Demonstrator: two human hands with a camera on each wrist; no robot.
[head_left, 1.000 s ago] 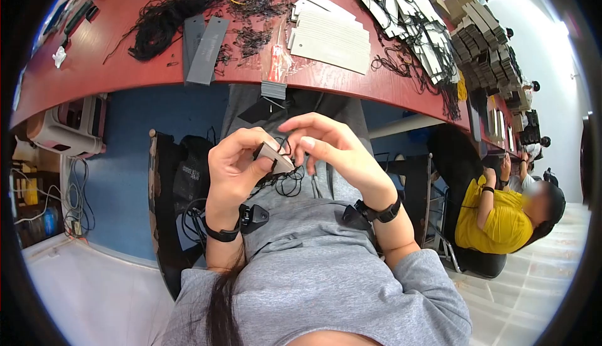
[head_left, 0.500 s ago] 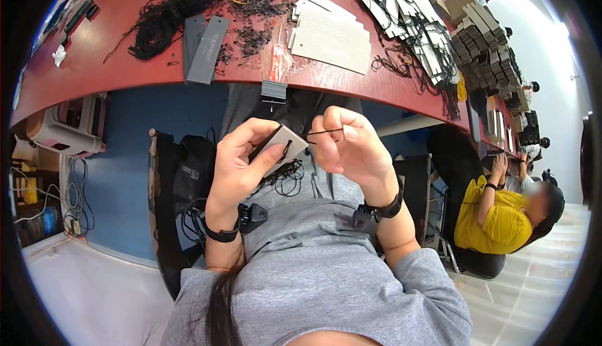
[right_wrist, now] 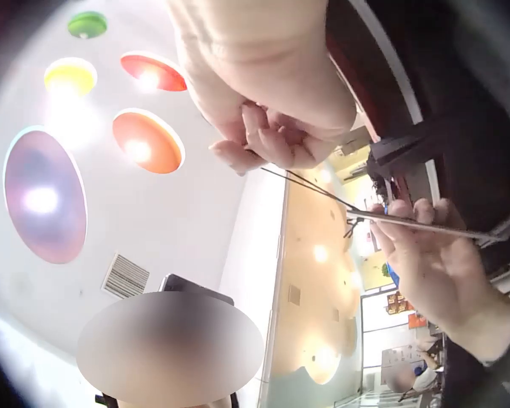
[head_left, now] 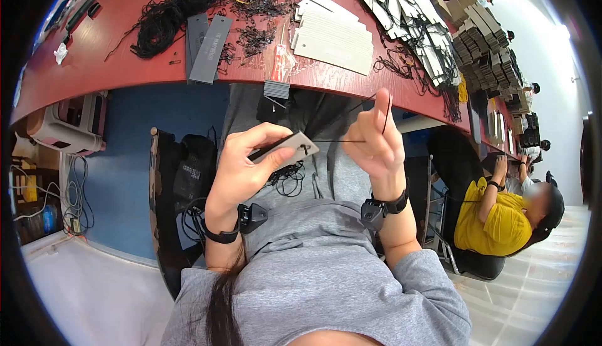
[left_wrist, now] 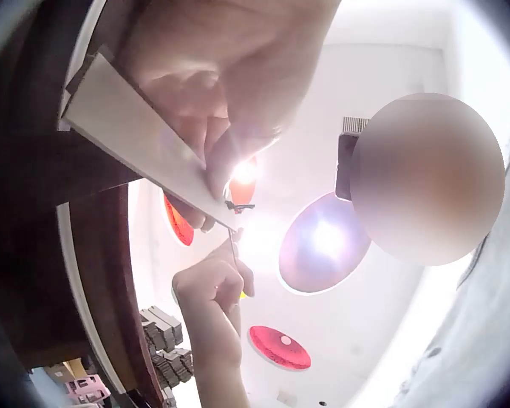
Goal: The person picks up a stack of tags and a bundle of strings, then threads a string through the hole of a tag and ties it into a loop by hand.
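Observation:
In the head view my left hand (head_left: 248,155) pinches a long hang tag (head_left: 306,148) between thumb and fingers, its pale side up and a small black knot at its end. A thin black cord (head_left: 338,141) runs taut from that end to my right hand (head_left: 376,145), whose curled fingers hold it, one finger raised with cord against it. The right wrist view shows two strands of cord (right_wrist: 310,184) leading from the tag (right_wrist: 425,224) to the fingers. More black cords (head_left: 288,173) lie on the lap below.
On the red table (head_left: 150,70) lie grey tags (head_left: 210,48), a stack of pale tags (head_left: 332,45), a bundle of black cord (head_left: 157,39) and a heap of corded tags (head_left: 414,20). A person in a yellow top (head_left: 495,220) sits to the right.
My right hand has moved away to the right from the tag, drawing the black cord out taut. The tag, still in my left hand, has turned to point more to the right.

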